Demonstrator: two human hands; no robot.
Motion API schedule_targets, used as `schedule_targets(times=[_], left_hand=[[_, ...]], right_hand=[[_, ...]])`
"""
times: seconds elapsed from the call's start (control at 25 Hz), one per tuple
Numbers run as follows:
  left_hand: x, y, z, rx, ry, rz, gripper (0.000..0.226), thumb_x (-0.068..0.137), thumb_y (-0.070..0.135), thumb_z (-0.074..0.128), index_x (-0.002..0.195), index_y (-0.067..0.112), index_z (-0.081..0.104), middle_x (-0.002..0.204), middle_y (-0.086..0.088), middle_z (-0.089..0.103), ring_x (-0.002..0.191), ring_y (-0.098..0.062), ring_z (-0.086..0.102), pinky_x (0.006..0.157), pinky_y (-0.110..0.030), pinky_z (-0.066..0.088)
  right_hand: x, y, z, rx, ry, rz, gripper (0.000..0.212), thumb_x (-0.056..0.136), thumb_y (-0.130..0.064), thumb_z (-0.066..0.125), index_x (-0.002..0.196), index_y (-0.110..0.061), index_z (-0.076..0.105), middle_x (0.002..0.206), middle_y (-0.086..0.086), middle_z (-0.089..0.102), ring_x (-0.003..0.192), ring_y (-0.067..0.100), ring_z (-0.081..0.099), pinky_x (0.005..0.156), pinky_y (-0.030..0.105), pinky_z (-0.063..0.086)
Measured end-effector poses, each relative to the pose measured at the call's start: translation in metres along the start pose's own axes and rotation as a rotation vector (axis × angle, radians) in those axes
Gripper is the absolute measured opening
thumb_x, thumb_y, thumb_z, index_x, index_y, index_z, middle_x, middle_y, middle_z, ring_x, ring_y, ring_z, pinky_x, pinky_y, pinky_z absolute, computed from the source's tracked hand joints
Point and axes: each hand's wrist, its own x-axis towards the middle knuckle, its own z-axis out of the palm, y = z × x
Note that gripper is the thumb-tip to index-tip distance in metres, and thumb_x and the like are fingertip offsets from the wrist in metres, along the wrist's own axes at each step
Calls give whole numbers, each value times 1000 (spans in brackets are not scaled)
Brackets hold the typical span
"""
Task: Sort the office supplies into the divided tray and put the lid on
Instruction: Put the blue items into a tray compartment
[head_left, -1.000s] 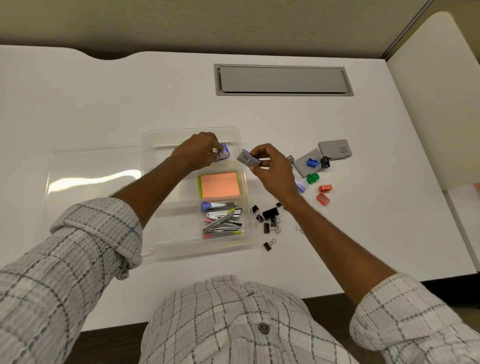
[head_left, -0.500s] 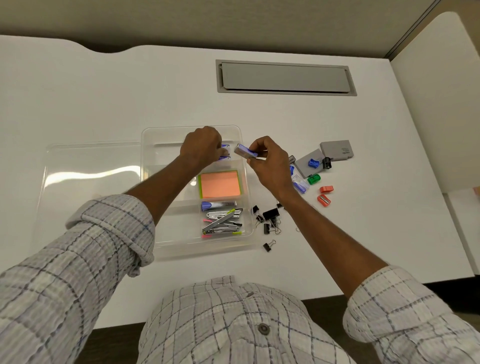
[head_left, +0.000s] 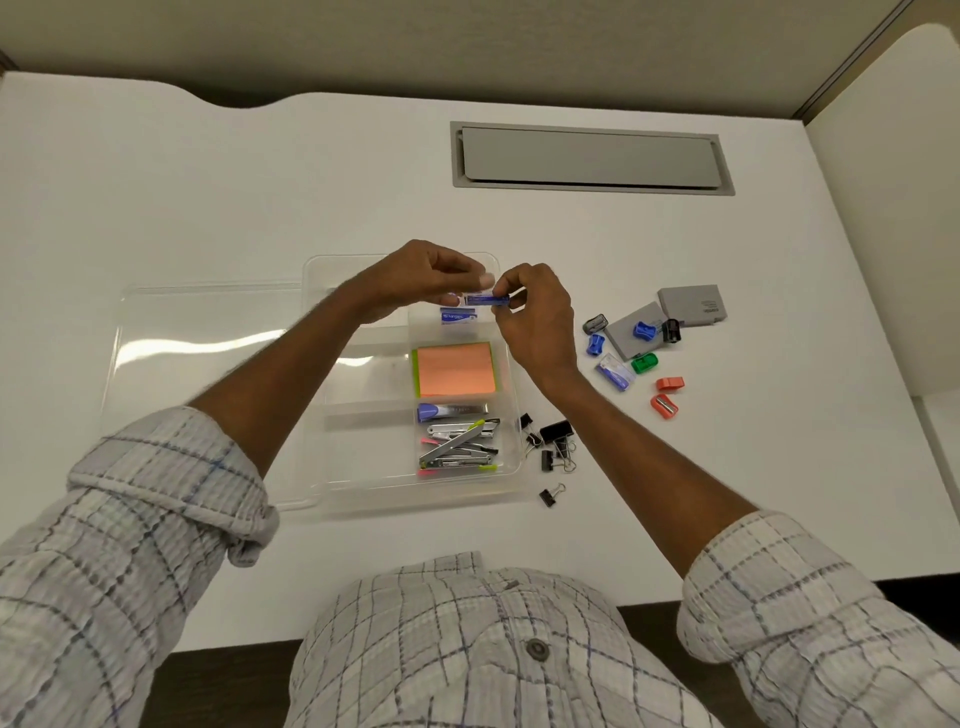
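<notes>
The clear divided tray (head_left: 511, 480) lies mid-table, with its clear lid (head_left: 208, 364) flat on the table to its left. Both hands meet over the tray's far right compartment. My right hand (head_left: 537, 322) pinches the right end of a small blue staple box (head_left: 485, 300). My left hand (head_left: 421, 275) pinches its left end with thumb and fingertip. A second blue staple box (head_left: 458, 315) lies in that compartment just below. Orange sticky notes (head_left: 456, 370) fill the middle right compartment. Several staplers (head_left: 457, 441) fill the near one.
Right of the tray lie several black binder clips (head_left: 555, 441), coloured pencil sharpeners (head_left: 644, 362), another staple box (head_left: 615, 371) and two grey boxes (head_left: 691, 306). A grey cable hatch (head_left: 589, 158) is set into the far desk. A white partition stands at right.
My left hand set its staple box down in the far right compartment and rose. My right hand brought the second box left over the tray, where both hands now hold it.
</notes>
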Motion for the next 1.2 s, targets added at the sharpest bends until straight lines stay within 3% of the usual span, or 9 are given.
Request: schedule_targets(times=[0.12,0.24,0.44,0.64,0.84,1.08,1.2], left_hand=[[-5,-8,-7,72,-1,77,52,75,21,86,124,12,69,108,-1,76,96,-11,72,85,-17,57],[-1,-15,-4,303,141,138,51,72,15,88,120,10,71,109,-6,75,97,-15,70,79,-12,54],[8,-32,3,587,216,104,46,72,10,86,115,7,72,110,-12,72,90,-19,64,83,-29,53],[10,-35,8,748,221,116,35,80,13,78,114,10,73,108,-8,74,88,-20,63,81,-30,49],[6,-24,10,672,318,108,30,83,2,70,112,10,73,106,-10,75,89,-19,67,78,-27,51],[-12,-16,19,575,363,110,27,85,7,70,112,9,74,105,-10,75,92,-19,69,83,-26,52],[-21,-15,27,547,370,109,30,84,7,71,115,9,72,107,-9,75,94,-19,69,86,-26,52]], right_hand=[[-1,-3,1,26,-33,-7,21,79,6,70,92,-9,63,99,8,62,82,17,65,71,27,56],[-5,2,-6,45,-91,-9,24,82,7,66,100,-8,62,106,8,63,89,17,66,76,31,59],[-17,40,-43,24,23,77,22,85,4,64,103,-9,64,108,6,64,93,16,66,81,36,58],[-48,98,-83,-173,-42,280,22,91,-6,67,113,-10,63,116,6,64,106,19,62,95,39,55],[-66,119,-90,-413,-210,233,34,91,-12,69,123,-10,60,125,8,60,118,24,55,103,35,46],[-60,112,-90,-282,-175,322,38,81,-8,77,112,-16,56,112,4,65,105,21,62,80,31,55],[-51,91,-87,-178,-137,200,42,80,-6,78,115,-15,55,110,0,63,101,14,60,82,32,58]])
